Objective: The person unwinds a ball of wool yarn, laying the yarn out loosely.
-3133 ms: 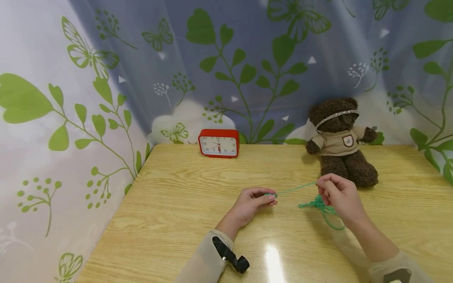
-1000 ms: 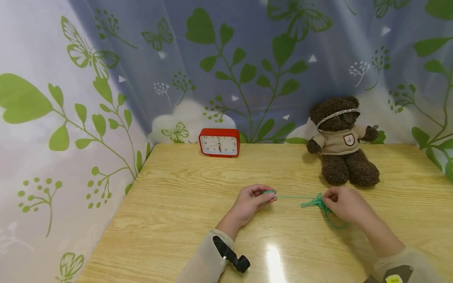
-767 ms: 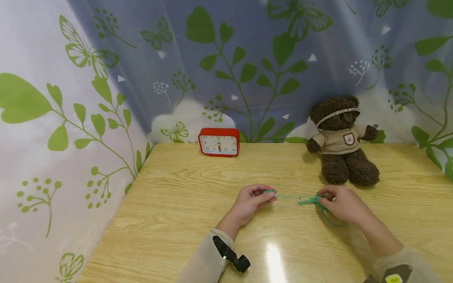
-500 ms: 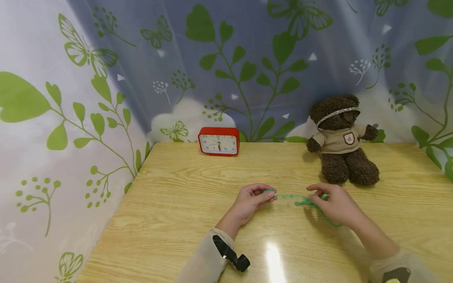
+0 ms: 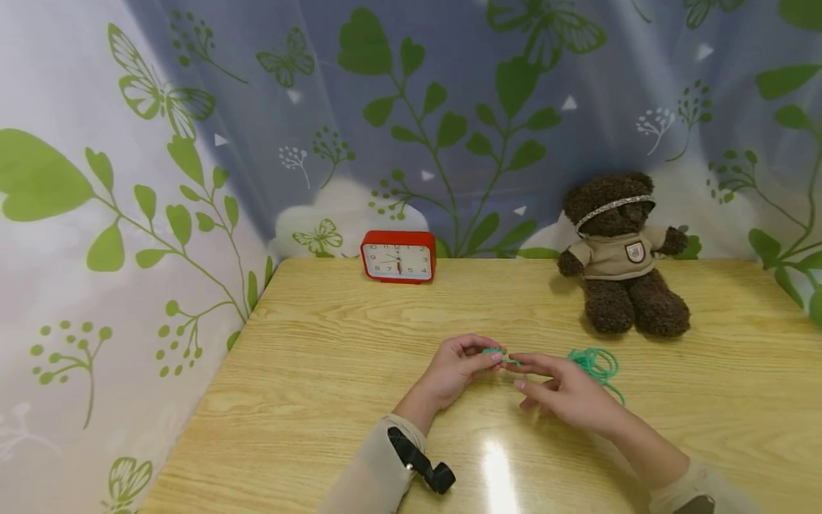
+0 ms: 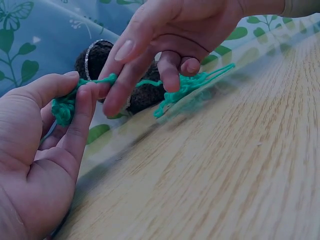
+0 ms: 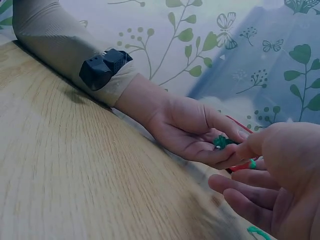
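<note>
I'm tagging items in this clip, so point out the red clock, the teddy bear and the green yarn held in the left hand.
Red clock [image 5: 397, 260]: head view, on its dial.
Teddy bear [image 5: 613, 260]: head view, on its beige shirt.
Held green yarn [image 6: 63, 110]: left wrist view, on its bunched part.

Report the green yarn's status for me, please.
Left grip pinching green bundle. Right grip alongside, fingers parted. Loose yarn on table. No obstruction visible.

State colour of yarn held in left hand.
Green. The yarn held by the left hand shows best in the left wrist view.
</note>
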